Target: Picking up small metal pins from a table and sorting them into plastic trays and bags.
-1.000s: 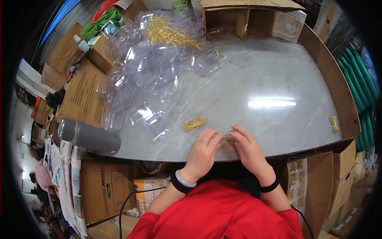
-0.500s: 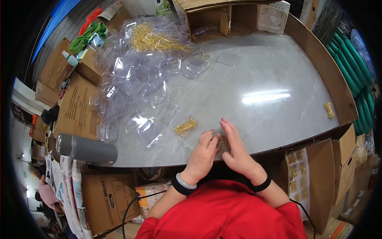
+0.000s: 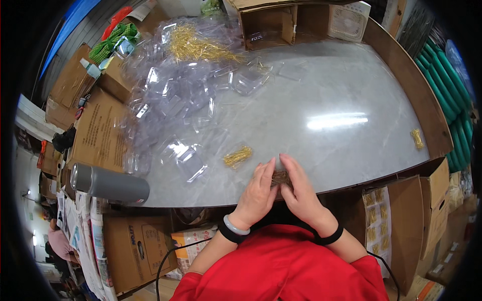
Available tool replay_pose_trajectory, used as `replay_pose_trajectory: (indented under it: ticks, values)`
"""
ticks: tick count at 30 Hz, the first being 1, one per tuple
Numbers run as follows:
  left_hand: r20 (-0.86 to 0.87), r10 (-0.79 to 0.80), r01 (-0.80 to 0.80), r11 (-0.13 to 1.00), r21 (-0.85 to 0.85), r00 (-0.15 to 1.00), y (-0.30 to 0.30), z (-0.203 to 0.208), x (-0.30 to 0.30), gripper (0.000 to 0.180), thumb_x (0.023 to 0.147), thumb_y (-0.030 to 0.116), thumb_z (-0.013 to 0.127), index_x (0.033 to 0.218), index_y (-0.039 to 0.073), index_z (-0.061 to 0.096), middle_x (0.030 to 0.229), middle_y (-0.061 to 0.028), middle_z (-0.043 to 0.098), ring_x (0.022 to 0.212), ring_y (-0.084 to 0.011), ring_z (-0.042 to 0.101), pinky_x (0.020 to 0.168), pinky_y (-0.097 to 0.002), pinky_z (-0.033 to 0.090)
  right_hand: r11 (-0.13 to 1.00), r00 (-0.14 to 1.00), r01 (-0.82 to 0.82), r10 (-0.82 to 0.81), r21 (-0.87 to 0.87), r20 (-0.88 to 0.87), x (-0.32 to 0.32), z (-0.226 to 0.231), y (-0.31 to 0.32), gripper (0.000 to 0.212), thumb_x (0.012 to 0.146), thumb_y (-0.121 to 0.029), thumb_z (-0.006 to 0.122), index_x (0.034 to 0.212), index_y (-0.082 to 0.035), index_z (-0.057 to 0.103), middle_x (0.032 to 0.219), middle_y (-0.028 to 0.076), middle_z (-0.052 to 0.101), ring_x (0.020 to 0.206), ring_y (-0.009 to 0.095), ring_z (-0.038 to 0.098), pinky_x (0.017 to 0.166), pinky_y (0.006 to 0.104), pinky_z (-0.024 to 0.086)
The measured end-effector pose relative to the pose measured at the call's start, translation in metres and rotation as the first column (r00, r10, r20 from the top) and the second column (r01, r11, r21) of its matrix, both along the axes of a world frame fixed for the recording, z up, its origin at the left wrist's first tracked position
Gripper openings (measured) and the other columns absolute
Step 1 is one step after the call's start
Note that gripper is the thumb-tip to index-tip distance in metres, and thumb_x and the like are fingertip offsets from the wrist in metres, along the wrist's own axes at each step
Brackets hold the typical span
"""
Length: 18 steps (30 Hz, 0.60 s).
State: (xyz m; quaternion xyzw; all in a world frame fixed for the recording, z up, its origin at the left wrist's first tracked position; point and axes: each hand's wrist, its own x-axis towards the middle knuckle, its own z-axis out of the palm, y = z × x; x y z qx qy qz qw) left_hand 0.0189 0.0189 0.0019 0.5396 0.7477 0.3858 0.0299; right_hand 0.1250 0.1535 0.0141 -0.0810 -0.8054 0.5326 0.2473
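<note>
Near the table's front edge, a small bundle of thin brownish wire pins (image 3: 279, 177) stands between my two hands. My left hand (image 3: 256, 193) presses on it from the left, fingers straight and together. From the right, my right hand (image 3: 301, 193) closes against it in the same way, thumbs close to each other. The palms and thumbs hide part of the bundle. Just beyond my left fingers lies a loose bunch of gold wire pins (image 3: 237, 157) on the grey table (image 3: 346, 160).
Clear plastic boxes (image 3: 175, 95) heap on the left, with a pile of gold pins (image 3: 193, 44) on top. A grey bottle (image 3: 118, 184) lies at the front left. Cardboard cubbies (image 3: 268, 27) and a white fan (image 3: 348, 21) stand behind. Another gold bunch (image 3: 416, 139) sits far right.
My hands have drawn together around the bundle, the left fingers straightening and the right hand tilting inward. The whole view has shifted slightly.
</note>
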Motion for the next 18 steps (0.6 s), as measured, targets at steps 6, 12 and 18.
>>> replay_pose_trajectory:
  ticks: [6,12,18]
  values:
    - [0.175,-0.097,0.069,0.985,0.160,0.980,-0.007,0.001,-0.011,0.103,0.078,0.000,0.073,0.160,0.001,0.009,0.144,-0.0228,0.047,0.134,-0.0378,0.050,0.115,-0.0444,0.039,0.854,0.997,-0.073,0.072,0.516,0.023,-0.003,0.007,0.008,0.044,0.089,-0.005,0.067,0.131,0.002,0.056,0.139,0.020,0.054,0.134,0.041,0.049,0.113,0.0498,0.040]
    - [-0.067,0.097,-0.102,0.993,-0.067,0.993,-0.038,0.023,0.001,0.087,0.076,0.012,0.084,0.149,0.000,0.040,0.140,-0.0214,0.049,0.126,-0.0396,0.052,0.107,-0.0459,0.042,0.756,0.997,-0.083,0.063,0.649,0.054,0.000,-0.002,0.012,0.037,0.085,-0.009,0.071,0.120,0.000,0.063,0.127,0.013,0.061,0.126,0.035,0.056,0.110,0.0479,0.043]
    - [-0.091,0.329,-0.336,0.938,-0.083,0.940,-0.051,0.026,0.006,0.024,0.079,0.011,0.080,0.099,0.004,0.068,0.103,-0.0117,0.063,0.098,-0.0344,0.058,0.083,-0.0431,0.048,0.778,0.999,0.008,0.021,0.629,-0.038,-0.002,-0.002,0.011,0.032,0.082,-0.006,0.072,0.113,-0.002,0.066,0.117,0.010,0.064,0.116,0.031,0.059,0.101,0.0444,0.048]
